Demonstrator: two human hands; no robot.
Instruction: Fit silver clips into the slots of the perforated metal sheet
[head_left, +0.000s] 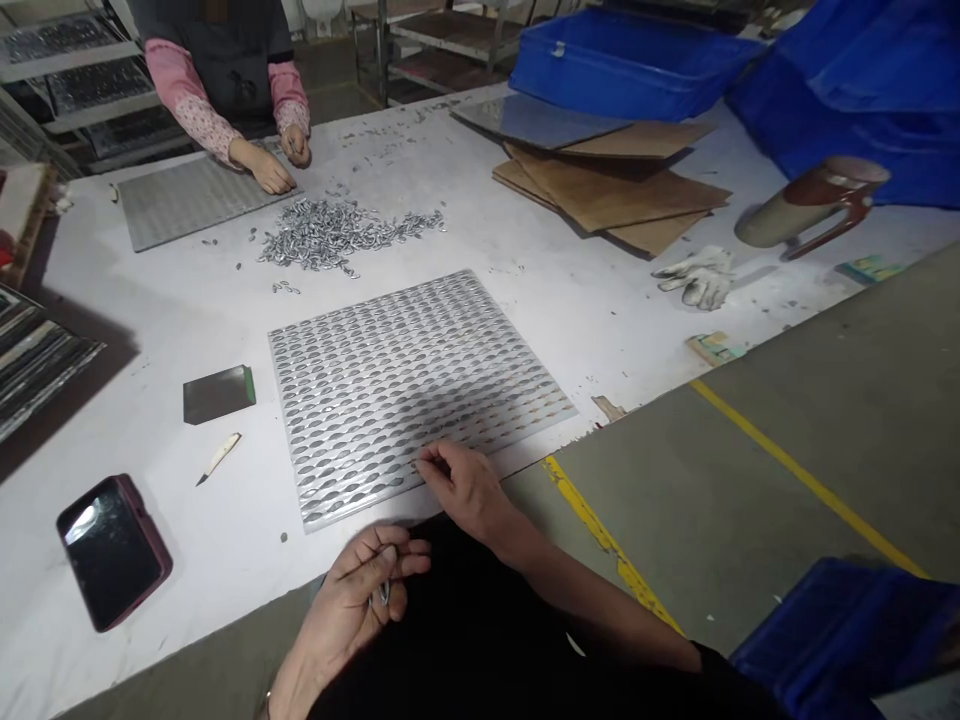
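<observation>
A patterned sheet [390, 400] lies at the table's near edge, with rows of small grey leaf-shaped metal pieces set across it. Toward its right front corner, some recesses look pale or brownish rather than grey. My right hand [469, 495] is pinched over the sheet's front edge, fingertips at the nearest row; whatever sits between them is too small to make out. Below the edge, my left hand [360, 590] is turned palm up, fingers curled around a few of the metal pieces [385, 592]. A heap of loose metal pieces [322, 235] lies beyond the sheet.
Left of the sheet are a dark flat plate [219, 394], a small knife [220, 457] and a phone [112, 550]. Across the table a co-worker's hands [274, 165] work at another sheet [195, 200]. Cardboard [607, 190], gloves [697, 278], a mug [814, 200] and a blue bin [630, 65] stand rightward.
</observation>
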